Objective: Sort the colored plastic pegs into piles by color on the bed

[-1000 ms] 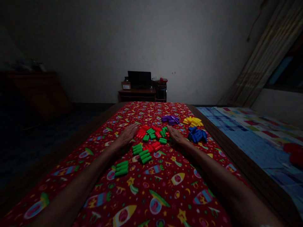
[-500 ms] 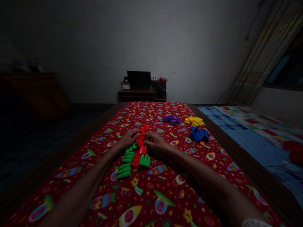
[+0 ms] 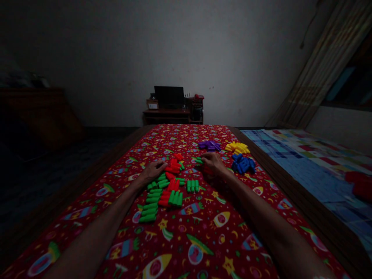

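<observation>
Red pieces (image 3: 173,166) and green pieces (image 3: 149,212) lie mixed in a loose cluster on the patterned red cloth (image 3: 162,240). At the cluster's upper left edge is my left hand (image 3: 154,170), fingers curled beside the red pieces; whether it grips one is too dark to tell. My right hand (image 3: 213,162) is farther right, its fingertips closed at a small green piece (image 3: 198,160). Some red shows just under that hand. Between the hands and nearer to me, a short row of green pieces (image 3: 192,186) lies apart from the cluster.
Purple pieces (image 3: 209,145), yellow pieces (image 3: 237,147) and blue pieces (image 3: 243,164) lie in separate piles at the right. A bed with a checked cover (image 3: 302,162) stands right of the table. A dark monitor (image 3: 169,97) is against the far wall.
My right hand has moved right, away from the cluster, and is now at a green piece. The short green row is uncovered. My left hand stays near the red pieces.
</observation>
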A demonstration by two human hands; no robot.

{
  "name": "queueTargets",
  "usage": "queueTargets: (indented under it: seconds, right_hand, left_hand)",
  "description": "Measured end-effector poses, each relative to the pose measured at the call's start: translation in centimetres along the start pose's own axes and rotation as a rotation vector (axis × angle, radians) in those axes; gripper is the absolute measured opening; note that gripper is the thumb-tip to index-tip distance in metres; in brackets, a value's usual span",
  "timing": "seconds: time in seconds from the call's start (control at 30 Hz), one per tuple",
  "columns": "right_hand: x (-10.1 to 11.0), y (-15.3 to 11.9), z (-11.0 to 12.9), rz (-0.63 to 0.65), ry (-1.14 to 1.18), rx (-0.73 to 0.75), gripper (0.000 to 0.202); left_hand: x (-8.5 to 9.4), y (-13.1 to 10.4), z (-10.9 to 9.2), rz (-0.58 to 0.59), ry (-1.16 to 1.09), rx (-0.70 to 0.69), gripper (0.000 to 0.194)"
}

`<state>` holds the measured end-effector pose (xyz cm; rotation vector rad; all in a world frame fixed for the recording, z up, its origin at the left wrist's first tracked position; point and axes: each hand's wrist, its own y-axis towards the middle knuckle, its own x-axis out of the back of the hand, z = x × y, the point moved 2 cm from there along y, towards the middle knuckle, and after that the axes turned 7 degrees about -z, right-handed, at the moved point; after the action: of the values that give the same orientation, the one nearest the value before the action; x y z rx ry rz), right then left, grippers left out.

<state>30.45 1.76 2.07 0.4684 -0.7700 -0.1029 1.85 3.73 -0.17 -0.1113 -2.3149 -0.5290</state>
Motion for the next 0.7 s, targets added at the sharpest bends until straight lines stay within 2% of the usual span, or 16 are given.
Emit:
queueTargets:
  seconds: [0.1,0.2,0.37,0.47,0.6,0.7]
  right_hand:
    - [1.7,0.4,-1.0,0.007,-0.092,-0.068,0.030]
    - [3.3,0.2,-1.4,-0.014,-0.289,-0.131,0.031]
    - [5.1,-0.4,-0.5,0.074,-0.605,-0.217,0.031]
    - [5.6,-0.4,1.2,0.152,-0.721,-0.188,0.030]
    - [5.1,-1.0,3.5,0.409,-0.792,-0.080,0.027]
    - [4.4,-1.7,4.1,0.451,-0.837,-0.007,0.029]
  left_hand:
    - [0.0,-0.1,0.2,-0.011,0.007,-0.004,0.045]
    - [0.1,-0.1,0.2,-0.005,0.023,-0.009,0.044]
    - [0.1,-0.1,0.1,-0.016,0.024,-0.028,0.043]
    - [0.1,-0.1,0.0,-0.022,0.013,-0.033,0.042]
    - [0.1,-0.1,-0.1,-0.028,0.040,-0.012,0.041]
    - [0.2,-0.1,-0.2,-0.023,0.073,0.001,0.040]
